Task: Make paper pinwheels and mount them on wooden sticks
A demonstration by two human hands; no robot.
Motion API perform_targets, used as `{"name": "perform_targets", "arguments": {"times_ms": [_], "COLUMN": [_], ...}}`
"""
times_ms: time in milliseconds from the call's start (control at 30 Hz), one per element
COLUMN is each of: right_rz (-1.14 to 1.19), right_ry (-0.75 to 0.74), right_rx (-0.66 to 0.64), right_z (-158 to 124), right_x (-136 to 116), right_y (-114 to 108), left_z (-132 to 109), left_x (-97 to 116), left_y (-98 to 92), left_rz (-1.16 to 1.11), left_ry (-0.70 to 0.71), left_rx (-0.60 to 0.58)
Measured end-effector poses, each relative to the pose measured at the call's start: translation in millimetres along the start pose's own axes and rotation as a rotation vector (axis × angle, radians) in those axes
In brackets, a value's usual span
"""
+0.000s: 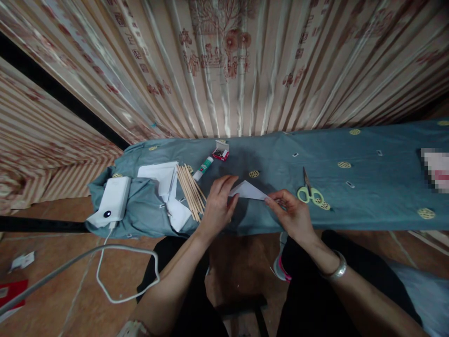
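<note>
At far left I note brown floor tiles [49, 252], with a red item [14, 297] lying on them, and a black rail [63, 89] slanting in front of a pleated, red-patterned curtain [228, 93], which runs along the whole back. The bench [273, 154] is narrow and covered with blue-green cloth bearing yellow oval prints; the cloth is bunched at the left end. There lies a white power bank [114, 196], a white cable [98, 274] leading from its near end and looping over the floor. Next come white paper sheets [163, 175], loosely overlapped, then a bundle of wooden sticks [189, 189], a glue stick [204, 168] lying aslant, and an open small red box [220, 152]. In front of me, over the bench's near part, is folded white paper [248, 190]. The fingers of my left hand [218, 201] hold its left end; the fingers of my right hand [291, 213] pinch its right end. Just beyond my right hand lie green-handled scissors [310, 194], blades pointing toward the curtain. At the far right edge rests a pixelated item [438, 171], identity undetermined.
</note>
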State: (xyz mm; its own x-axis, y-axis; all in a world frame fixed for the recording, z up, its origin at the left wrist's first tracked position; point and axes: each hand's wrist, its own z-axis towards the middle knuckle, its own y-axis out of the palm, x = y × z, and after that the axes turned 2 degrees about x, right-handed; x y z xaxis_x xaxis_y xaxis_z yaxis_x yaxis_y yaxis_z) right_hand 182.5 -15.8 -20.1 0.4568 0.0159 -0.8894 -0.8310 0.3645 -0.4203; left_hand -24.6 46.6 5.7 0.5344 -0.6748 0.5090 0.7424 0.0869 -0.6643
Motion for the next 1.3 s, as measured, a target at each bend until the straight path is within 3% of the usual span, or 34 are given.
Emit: {"name": "perform_targets", "arguments": {"times_ms": [233,367,533,767,933,1067,1200,1300], "right_rz": [0.077,0.105,0.133,0.182,0.196,0.214,0.222,-0.011], "right_ry": [0.051,0.058,0.096,0.12,0.101,0.163,0.259,0.18], "right_rx": [-0.03,-0.114,-0.252,-0.322,-0.312,-0.2,-0.111,-0.105], "right_z": [-3.1,-1.8,8.5,15.3,16.0,23.1,26.5,20.4], "right_x": [3.1,-1.6,-7.0,-4.9,1.6,12.3,16.4,14.0], "right_y": [2.5,1.2,-5.6,-7.0,-2.7,-4.8,-13.4,-17.9], "left_z": [-0.9,-2.1,-8.8,-17.2,-20.9,-21.3,-21.5,-25.7], "left_x": [0.0,0.0,7.2,14.7,16.4,15.2,7.7,5.2], "left_y": [7.6,10.3,12.4,15.0,18.9,16.3,14.5,17.7], "left_rz": [-0.089,-0.137,-0.127,-0.081,-0.063,-0.026,0.089,0.153], "left_ry": [-0.045,-0.073,0.055,0.152,0.189,0.202,0.238,0.243], "left_rx": [-0.009,-0.003,-0.095,-0.197,-0.211,-0.239,-0.384,-0.497]}}
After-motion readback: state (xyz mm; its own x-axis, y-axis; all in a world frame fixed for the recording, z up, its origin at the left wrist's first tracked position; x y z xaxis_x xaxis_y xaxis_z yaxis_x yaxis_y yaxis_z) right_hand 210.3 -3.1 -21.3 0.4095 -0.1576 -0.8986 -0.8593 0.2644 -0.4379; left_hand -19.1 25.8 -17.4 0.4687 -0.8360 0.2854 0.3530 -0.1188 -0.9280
